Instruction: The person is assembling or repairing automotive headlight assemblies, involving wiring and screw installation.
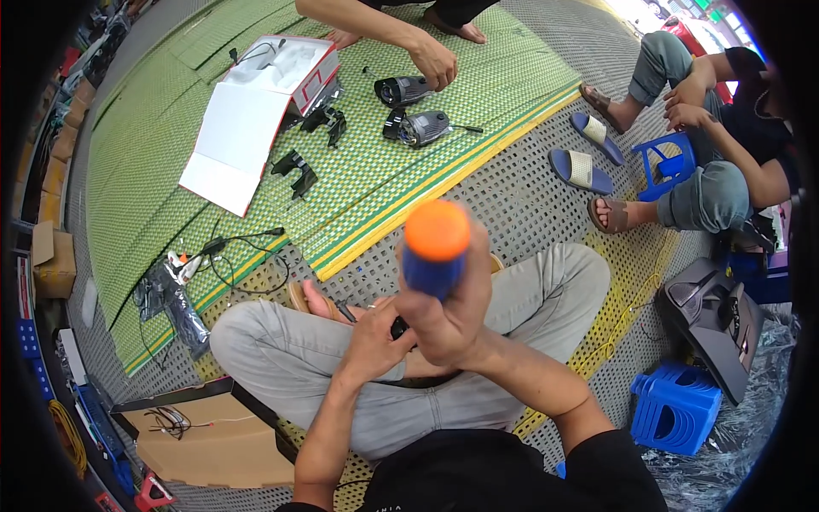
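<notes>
My right hand (456,320) is wrapped round a screwdriver with a blue handle and an orange end cap (437,229). The cap points up toward me, and the shaft is hidden under my fist. Just beside it, my left hand (374,341) is closed on a small black part (398,327). Fingers cover most of that part, so its kind cannot be made out. Both hands are above my crossed legs in grey trousers (299,350).
Another person's hand (433,64) touches a black cylindrical device (401,90) on the green mat (358,183); a similar device (424,128) lies nearby. An open white box (239,128) and black brackets (294,173) are left. A seated person (725,136), sandals (580,169) and blue stools (678,410) are right.
</notes>
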{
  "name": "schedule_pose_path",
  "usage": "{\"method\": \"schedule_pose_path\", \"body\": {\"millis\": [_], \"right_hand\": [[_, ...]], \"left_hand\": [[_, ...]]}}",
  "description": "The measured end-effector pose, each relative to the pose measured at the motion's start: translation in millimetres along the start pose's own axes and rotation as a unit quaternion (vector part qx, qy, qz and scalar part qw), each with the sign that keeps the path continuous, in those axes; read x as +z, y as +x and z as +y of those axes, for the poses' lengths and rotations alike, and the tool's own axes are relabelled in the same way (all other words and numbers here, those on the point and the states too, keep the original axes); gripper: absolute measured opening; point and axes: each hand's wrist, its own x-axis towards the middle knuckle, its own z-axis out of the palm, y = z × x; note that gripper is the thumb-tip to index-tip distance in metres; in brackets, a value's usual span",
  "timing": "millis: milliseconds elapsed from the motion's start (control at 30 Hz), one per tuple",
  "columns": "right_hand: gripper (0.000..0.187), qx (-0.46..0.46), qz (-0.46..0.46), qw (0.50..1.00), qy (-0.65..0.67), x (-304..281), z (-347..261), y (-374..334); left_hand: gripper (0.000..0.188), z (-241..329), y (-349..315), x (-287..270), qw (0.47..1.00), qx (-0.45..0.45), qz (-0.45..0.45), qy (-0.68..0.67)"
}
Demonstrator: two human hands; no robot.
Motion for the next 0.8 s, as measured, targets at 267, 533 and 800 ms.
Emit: {"method": "schedule_pose_path", "body": {"millis": [267,533,800], "right_hand": [[0.059,-0.106,0.026,0.994,-0.011,-3.7,6.0,0.9],[0.086,-0.063,-0.107,0.978,0.166,4.9,7.5,3.2],[0.095,0.017,-0.242,0.926,0.289,-20.1,-23.6,61.0]], "left_hand": [[0.047,2.4,-1.7,-3.5,0.999,-0.026,-0.038,0.016],[0.056,-17.7,-15.4,4.6,0.994,-0.028,-0.021,0.106],[0.052,-5.3,-1.3,-6.1,0.995,-0.053,-0.086,0.02]]}}
